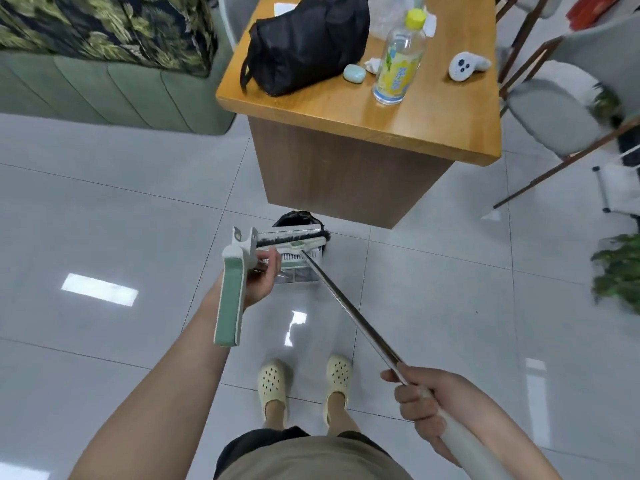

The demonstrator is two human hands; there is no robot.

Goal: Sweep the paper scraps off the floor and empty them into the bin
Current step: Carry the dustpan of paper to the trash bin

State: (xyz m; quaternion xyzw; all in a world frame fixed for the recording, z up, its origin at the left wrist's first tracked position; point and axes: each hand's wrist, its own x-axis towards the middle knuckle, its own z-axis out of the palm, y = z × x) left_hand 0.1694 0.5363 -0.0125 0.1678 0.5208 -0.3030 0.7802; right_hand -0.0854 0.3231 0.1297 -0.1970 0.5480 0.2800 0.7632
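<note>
No scraps show on the floor (433, 289); left hand (258, 282) grips the dustpan (298, 268) over the bin (298, 218), right hand (424, 407) grips the broom (346, 306), so emptying seems underway.

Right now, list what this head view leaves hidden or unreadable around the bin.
- Bin: only its dark rim shows; the dustpan and broom head cover the inside.
- Paper scraps: none identifiable; the pan's contents are blurred.
- Left hand: its grip is partly hidden behind the green handle.
- Plant: blurred, cut by the right edge.
</note>
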